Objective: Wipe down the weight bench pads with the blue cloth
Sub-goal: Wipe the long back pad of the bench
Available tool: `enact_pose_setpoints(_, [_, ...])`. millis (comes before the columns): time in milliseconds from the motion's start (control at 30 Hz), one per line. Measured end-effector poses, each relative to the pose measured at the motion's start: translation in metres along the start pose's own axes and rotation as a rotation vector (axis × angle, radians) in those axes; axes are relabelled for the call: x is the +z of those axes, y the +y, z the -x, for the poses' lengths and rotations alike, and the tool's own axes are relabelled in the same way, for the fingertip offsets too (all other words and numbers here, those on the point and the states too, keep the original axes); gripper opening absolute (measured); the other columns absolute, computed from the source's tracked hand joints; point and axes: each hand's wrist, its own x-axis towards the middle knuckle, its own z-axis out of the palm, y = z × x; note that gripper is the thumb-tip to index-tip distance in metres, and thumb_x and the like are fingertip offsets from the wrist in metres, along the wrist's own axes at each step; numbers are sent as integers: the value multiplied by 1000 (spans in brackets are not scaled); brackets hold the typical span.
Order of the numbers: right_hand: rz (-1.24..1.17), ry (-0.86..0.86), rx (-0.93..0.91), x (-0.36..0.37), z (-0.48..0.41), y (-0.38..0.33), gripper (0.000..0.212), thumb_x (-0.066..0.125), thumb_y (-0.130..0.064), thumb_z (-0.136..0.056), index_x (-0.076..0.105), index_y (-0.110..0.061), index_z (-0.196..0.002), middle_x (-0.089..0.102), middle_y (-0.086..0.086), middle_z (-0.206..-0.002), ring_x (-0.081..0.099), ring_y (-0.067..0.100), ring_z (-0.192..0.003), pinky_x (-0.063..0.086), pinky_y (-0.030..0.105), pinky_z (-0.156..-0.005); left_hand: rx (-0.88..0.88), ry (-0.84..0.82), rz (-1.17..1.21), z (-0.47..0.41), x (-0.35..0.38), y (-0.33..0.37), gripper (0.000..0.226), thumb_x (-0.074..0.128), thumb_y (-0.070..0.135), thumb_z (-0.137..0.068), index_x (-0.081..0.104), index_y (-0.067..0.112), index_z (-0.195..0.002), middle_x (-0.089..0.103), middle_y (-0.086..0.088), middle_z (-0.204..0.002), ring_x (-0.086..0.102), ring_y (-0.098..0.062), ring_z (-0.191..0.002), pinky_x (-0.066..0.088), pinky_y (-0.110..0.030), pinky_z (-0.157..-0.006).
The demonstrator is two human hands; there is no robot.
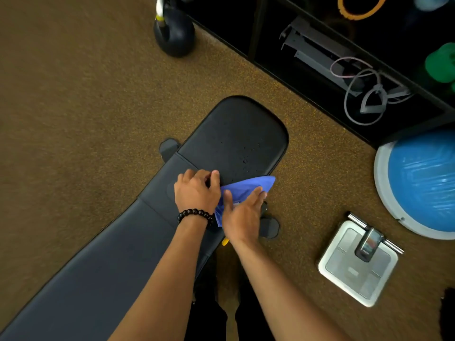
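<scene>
The person would do well to flatten the blue cloth [246,190] and sweep firmly across the wet droplets [246,158] on the seat pad [234,139], just beyond the grip. The right hand [242,217] lies open-palmed on the cloth; the left hand [197,190], fingers curled, pins its edge at the bench's near side.

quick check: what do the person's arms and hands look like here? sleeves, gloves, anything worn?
Both forearms are bare to the bottom edge of the picture: no sleeves in view, no gloves. The left hand has a bracelet of round, glossy black beads around the wrist. The right hand shows no watch, band or ring.
</scene>
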Motion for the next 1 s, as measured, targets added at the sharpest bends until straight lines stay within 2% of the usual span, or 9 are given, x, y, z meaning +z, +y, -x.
enact_pose_setpoints(67, [-16, 27, 29, 17, -8, -6, 100, 47, -54, -101, -13, 2, -157, -15, 29, -165, -9, 37, -156, 12, 43, -126, 121, 119, -9, 1, 15, -3, 22, 62, 41, -96, 76, 24, -98, 67, -5, -101, 56, -29, -99, 45, -42, -85])
enact_pose_setpoints(133, [-23, 98, 54, 28, -14, -9, 101, 45, -56, -101, -14, 4, -157, -16, 30, -164, -8, 38, -156, 10, 43, -126, 213, 162, 28, -1, 24, -7, 16, 62, 33, -98, 73, 23, -105, 64, -4, -109, 55, -27, -101, 47, -43, -86])
enact_pose_setpoints(300, [-58, 239, -7, 40, -28, -2, 104, 29, -69, -95, -9, 7, -157, -4, 32, -165, 6, 43, -154, 22, 50, -124, 184, 222, 41, -7, 34, -30, 26, 57, 33, -103, 67, 16, -120, 57, -7, -137, 52, -27, -121, 41, -39, -102])
enact_pose_setpoints(400, [-34, 262, -58, 32, -53, 3, 104, 32, -67, -97, -11, 8, -156, -5, 33, -164, 5, 44, -154, 22, 50, -124, 212, 224, -41, -2, 39, -34, 32, 53, 36, -105, 64, 14, -125, 54, -8, -145, 50, -29, -126, 42, -41, -103])
enact_pose_setpoints(733, [59, 324, -210, -15, -136, -4, 95, 41, -57, -103, -6, 4, -159, -5, 31, -165, 5, 45, -154, 16, 45, -125, 190, 249, -108, 0, 40, -29, 29, 48, 31, -107, 65, 15, -126, 54, -7, -145, 53, -29, -124, 43, -44, -101])
enact_pose_setpoints(867, [115, 343, -287, -36, -170, -12, 86, 43, -52, -104, 6, 3, -160, 8, 29, -165, 13, 43, -153, 18, 47, -125, 182, 254, -138, -1, 41, -28, 30, 48, 32, -107, 66, 16, -125, 54, -6, -146, 53, -29, -125, 43, -45, -101])
enact_pose_setpoints(1000, [274, 280, -371, -60, -205, -23, 72, 33, -47, -107, 16, -1, -160, 18, 23, -166, 12, 36, -155, 13, 44, -126, 189, 280, -153, -1, 41, -28, 30, 49, 31, -106, 66, 16, -124, 56, -7, -144, 54, -30, -124, 43, -44, -100])
